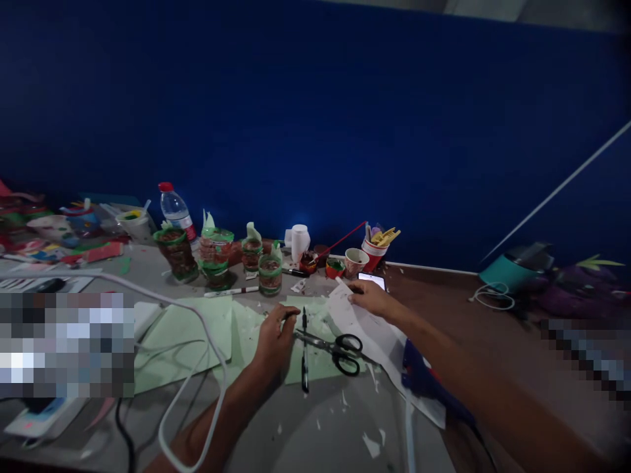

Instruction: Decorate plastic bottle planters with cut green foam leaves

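My right hand is closed on the upper edge of a sheet of white paper, which lies slanting across the table. My left hand rests above pale green paper, its thumb and fingers drawn together. Whatever may be between those fingertips cannot be made out. Just right of the left hand lies a black pen, pointing away from me. Black-handled scissors cross it, with their handles towards the right. Under the right forearm, a dark blue tool with a cord lies on the white paper.
Several brown-and-green decorated cups stand along the back, near a red-capped bottle. Further right are a paper cup, a red-striped cup of sticks and a phone. A white cable loops over my left forearm. Paper scraps litter the front.
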`<state>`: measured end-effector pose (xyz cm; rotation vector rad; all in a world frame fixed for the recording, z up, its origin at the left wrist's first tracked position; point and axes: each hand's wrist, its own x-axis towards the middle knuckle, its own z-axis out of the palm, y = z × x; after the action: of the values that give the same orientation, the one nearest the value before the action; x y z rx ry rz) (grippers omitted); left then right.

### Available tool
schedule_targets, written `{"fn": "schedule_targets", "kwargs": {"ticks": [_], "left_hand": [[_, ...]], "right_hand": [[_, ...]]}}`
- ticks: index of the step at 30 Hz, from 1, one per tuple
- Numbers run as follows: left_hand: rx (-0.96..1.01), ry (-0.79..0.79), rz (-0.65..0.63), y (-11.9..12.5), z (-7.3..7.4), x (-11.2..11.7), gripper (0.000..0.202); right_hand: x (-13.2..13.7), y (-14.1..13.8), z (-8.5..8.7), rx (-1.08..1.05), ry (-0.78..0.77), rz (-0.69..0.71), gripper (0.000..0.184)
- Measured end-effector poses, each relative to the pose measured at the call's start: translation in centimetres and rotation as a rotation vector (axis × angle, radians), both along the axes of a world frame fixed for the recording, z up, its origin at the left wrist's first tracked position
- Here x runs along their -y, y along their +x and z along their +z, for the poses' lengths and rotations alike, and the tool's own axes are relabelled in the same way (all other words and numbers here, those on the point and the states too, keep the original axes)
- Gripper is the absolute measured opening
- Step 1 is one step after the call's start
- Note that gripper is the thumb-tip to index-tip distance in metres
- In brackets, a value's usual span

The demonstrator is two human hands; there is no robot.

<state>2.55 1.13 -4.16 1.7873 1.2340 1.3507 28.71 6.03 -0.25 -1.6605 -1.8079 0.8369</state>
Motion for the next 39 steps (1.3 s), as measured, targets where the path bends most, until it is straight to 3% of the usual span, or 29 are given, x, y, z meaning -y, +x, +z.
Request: {"fn": "schedule_targets", "kwargs": {"ticks": [15,25,31,39], "left_hand": [[0.027,0.073,-0.031,0.0,0.0,0.0,0.022],[0.078,0.049,-0.04,0.0,0.2,0.1,0.019],[0.178,-0.043,0.066,-0.4,0.2,-0.3,0.014],[0.416,-0.068,0.282,-2.2,-0.6,-2.7,0.015]], "right_hand": [[-0.9,1.4,1.5,-0.384,-0.01,-0.094,0.034],[-1.2,0.3,0.4,-0.216,0.003,-0.104,0.023],[-2.5,-2.6,0.3,-0.025,0.127,-0.165,0.032],[-4.4,-11.8,-0.6,-0.086,0.13,-0.043,0.049]]}}
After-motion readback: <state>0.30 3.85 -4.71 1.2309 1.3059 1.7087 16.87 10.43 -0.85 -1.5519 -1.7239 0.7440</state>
